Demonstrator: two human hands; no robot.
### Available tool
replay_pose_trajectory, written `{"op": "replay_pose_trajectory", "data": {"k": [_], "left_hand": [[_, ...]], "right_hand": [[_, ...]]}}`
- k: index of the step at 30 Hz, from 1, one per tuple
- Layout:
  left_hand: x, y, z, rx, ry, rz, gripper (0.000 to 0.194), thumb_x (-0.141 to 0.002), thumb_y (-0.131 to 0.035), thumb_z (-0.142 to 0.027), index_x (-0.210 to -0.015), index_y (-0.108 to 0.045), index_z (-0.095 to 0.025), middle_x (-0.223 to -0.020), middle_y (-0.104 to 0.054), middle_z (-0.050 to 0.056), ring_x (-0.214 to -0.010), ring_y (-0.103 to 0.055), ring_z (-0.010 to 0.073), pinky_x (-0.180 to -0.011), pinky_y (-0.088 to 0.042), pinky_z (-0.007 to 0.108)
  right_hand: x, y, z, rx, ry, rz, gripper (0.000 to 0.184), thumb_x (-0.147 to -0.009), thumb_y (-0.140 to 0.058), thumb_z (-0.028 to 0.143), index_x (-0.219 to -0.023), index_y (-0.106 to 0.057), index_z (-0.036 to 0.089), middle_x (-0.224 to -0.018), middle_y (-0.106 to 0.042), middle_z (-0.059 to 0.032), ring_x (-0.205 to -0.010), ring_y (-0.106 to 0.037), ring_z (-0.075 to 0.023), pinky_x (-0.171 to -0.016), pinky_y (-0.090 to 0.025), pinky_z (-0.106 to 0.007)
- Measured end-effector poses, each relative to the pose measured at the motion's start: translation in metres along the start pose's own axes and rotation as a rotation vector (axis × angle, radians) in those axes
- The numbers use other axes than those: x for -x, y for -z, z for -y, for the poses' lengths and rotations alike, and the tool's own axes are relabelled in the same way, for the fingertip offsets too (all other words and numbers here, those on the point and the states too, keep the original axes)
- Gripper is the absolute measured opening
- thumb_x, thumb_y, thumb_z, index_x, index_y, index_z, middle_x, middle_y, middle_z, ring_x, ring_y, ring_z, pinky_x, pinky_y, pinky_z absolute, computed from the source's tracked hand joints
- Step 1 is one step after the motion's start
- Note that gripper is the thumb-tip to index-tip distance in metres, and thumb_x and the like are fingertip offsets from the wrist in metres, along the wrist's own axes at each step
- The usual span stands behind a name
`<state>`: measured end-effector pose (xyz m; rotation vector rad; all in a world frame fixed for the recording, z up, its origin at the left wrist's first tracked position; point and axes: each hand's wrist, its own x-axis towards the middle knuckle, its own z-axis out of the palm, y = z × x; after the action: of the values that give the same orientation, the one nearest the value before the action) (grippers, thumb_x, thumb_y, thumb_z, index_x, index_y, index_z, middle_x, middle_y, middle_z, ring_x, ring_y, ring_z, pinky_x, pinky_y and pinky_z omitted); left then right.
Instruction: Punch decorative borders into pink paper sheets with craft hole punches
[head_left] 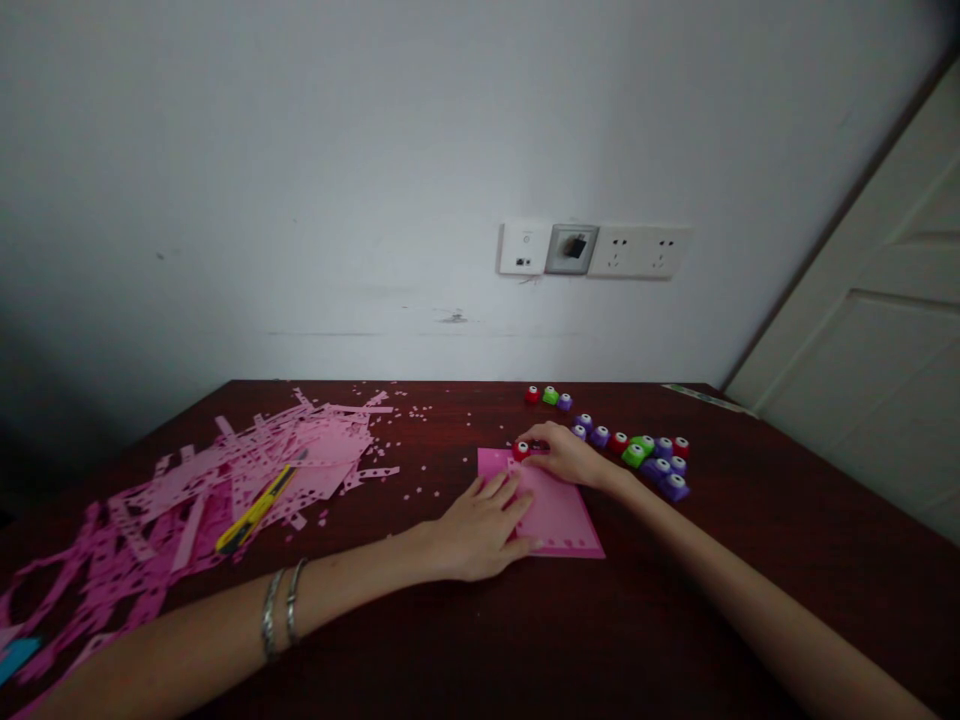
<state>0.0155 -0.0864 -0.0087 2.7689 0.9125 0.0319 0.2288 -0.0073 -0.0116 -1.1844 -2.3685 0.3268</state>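
A sheet of pink paper (561,510) lies on the dark red-brown table, with small punched shapes along its near edge. My left hand (487,528) rests flat on its left part, fingers spread, two bracelets on the wrist. At the sheet's far edge my right hand (561,452) has its fingers closed around a small red paper punch (522,452). Part of this punch is hidden by the fingers. Just right of that hand sit several purple, green and red paper punches (634,455), each with a white round top.
Pink paper scraps and strips (262,470) cover the table's left side, with a yellow utility knife (259,508) on them. Tiny punched bits are scattered beside them. Three more punches (550,396) stand near the wall; a ruler-like strip (709,398) lies at the back right.
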Motion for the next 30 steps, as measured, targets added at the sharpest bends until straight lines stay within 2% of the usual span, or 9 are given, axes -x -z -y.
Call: {"op": "replay_pose_trajectory", "data": {"k": [6,10,17,25,30], "left_hand": [[0.000,0.002,0.000,-0.001,0.001,0.016,0.068,-0.088,-0.013,-0.059,-0.140,-0.019,-0.016,-0.148,-0.015,0.014,-0.136,-0.008,0.0286,-0.107,-0.013,0.045],[0.001,0.003,0.000,0.014,-0.002,0.023,0.069,-0.088,-0.012,-0.059,-0.141,-0.018,-0.016,-0.148,-0.014,0.014,-0.136,-0.007,0.0286,-0.107,-0.013,0.045],[0.005,0.009,0.001,0.021,-0.003,0.048,0.068,-0.089,-0.013,-0.057,-0.142,-0.016,-0.015,-0.148,-0.011,0.014,-0.136,-0.001,0.0280,-0.106,-0.009,0.050],[0.014,0.015,0.008,0.034,-0.045,0.093,0.066,-0.090,-0.014,-0.056,-0.142,-0.014,-0.017,-0.148,-0.009,0.011,-0.136,0.000,0.0264,-0.107,-0.008,0.050],[0.020,0.015,0.008,0.062,-0.040,0.099,0.066,-0.089,-0.014,-0.057,-0.143,-0.012,-0.018,-0.149,-0.008,0.010,-0.136,0.002,0.0260,-0.108,-0.006,0.050]], "right_hand": [[-0.006,0.002,-0.003,-0.027,-0.051,0.002,0.024,-0.073,-0.062,0.022,-0.096,-0.067,0.017,-0.095,-0.068,-0.0066,-0.085,-0.060,-0.0198,-0.077,-0.045,-0.032],[-0.007,0.006,-0.007,-0.025,-0.119,-0.041,0.022,-0.074,-0.062,0.028,-0.093,-0.067,0.017,-0.095,-0.068,-0.0058,-0.087,-0.060,-0.0204,-0.079,-0.045,-0.031],[0.002,0.011,-0.016,0.135,-0.254,-0.116,0.024,-0.077,-0.059,0.032,-0.095,-0.063,0.016,-0.099,-0.065,-0.0088,-0.091,-0.058,-0.0222,-0.080,-0.043,-0.032],[0.012,0.017,-0.023,0.284,-0.383,-0.077,0.023,-0.080,-0.055,0.035,-0.094,-0.062,0.017,-0.099,-0.064,-0.0112,-0.095,-0.057,-0.0260,-0.078,-0.043,-0.035],[0.019,0.023,-0.026,0.306,-0.385,-0.071,0.021,-0.080,-0.055,0.033,-0.091,-0.063,0.017,-0.098,-0.063,-0.0110,-0.093,-0.058,-0.0238,-0.078,-0.043,-0.032]]}}
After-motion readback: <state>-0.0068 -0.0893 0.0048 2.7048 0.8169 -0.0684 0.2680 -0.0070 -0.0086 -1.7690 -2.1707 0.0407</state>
